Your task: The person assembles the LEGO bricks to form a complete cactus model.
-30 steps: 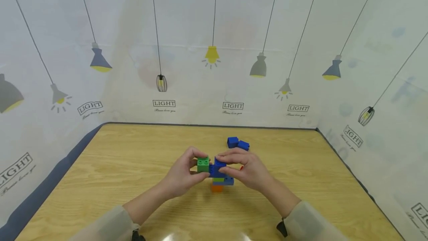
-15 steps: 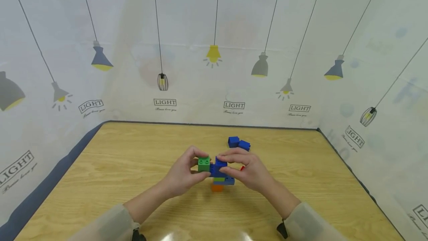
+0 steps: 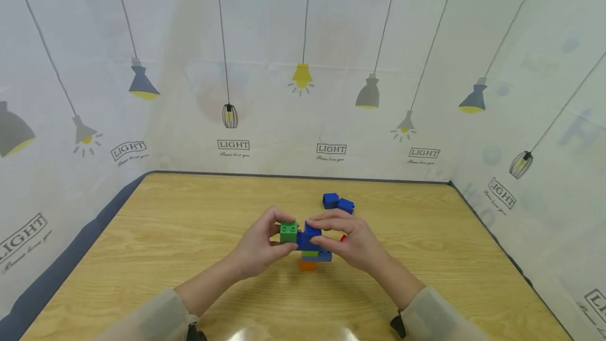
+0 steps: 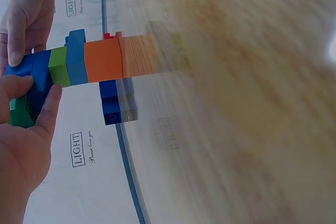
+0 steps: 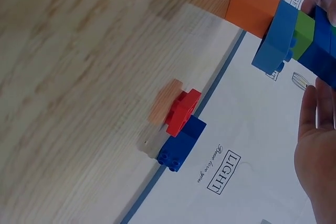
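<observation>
A small tower of toy building bricks stands on the table, with an orange brick (image 3: pixel 307 266) at the bottom. Above it come a lighter blue brick (image 5: pixel 275 38), a lime brick (image 4: pixel 60 65) and a long dark blue brick (image 4: pixel 40 80). On top sit a green brick (image 3: pixel 288 232) to the left and a dark blue brick (image 3: pixel 312 230) to the right. My left hand (image 3: pixel 259 242) pinches the green brick between thumb and fingers. With thumb and fingertips, my right hand (image 3: pixel 356 240) grips the upper dark blue brick, partly covering it.
Two loose dark blue bricks (image 3: pixel 338 202) lie together behind the right hand. A red brick (image 5: pixel 183 113) rests on the table nearby, mostly hidden by that hand in the head view. The wooden table (image 3: pixel 199 209) meets a lamp-printed wall sheet (image 3: pixel 265 136) at its back edge.
The head view shifts very slightly. Both hands keep the same hold on the bricks, and the tower stays where it was.
</observation>
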`<state>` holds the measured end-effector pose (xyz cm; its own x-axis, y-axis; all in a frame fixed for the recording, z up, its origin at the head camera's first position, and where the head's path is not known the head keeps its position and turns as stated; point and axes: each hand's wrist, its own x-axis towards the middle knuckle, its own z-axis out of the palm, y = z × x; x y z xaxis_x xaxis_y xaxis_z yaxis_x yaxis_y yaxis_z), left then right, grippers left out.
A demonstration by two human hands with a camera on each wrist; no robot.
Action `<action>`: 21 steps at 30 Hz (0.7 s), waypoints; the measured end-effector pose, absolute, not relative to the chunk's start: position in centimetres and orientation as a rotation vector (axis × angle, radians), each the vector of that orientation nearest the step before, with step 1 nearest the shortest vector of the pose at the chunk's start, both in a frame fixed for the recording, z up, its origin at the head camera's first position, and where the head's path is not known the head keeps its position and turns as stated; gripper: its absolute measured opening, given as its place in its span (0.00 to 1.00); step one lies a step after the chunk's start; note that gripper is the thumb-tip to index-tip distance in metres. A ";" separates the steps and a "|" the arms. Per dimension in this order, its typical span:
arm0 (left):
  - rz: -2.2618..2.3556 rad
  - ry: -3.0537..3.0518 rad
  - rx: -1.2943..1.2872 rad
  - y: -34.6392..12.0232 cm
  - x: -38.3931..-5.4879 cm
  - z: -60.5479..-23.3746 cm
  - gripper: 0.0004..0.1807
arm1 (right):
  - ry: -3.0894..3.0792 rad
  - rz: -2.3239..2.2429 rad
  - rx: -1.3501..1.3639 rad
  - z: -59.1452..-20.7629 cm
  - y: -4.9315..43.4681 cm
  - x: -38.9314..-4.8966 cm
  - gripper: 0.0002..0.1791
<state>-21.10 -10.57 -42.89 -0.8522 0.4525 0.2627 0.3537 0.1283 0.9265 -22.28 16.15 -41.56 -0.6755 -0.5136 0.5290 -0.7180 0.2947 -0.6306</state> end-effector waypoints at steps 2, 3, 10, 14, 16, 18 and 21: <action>1.847 2.296 0.822 -10.6 -21.1 -42.9 0.25 | -2.344 1.320 1.129 -41.6 16.2 -22.3 0.18; 1.848 2.296 0.823 -10.6 -21.1 -42.9 0.25 | -2.345 1.321 1.128 -41.6 16.1 -22.3 0.18; 1.856 2.292 0.838 -10.7 -21.1 -42.8 0.24 | -2.344 1.331 1.126 -41.5 15.9 -22.2 0.17; 1.861 2.282 0.835 -10.7 -21.1 -42.7 0.24 | -2.372 1.314 1.105 -41.4 15.9 -22.1 0.18; 1.863 2.276 0.825 -10.7 -21.1 -42.7 0.24 | -2.388 1.301 1.087 -41.3 15.9 -22.0 0.18; 1.867 2.270 0.829 -10.7 -21.1 -42.7 0.24 | -2.397 1.302 1.078 -41.3 15.9 -21.9 0.18; 1.872 2.266 0.828 -10.7 -21.0 -42.7 0.24 | -2.419 1.325 1.061 -41.1 15.9 -21.8 0.17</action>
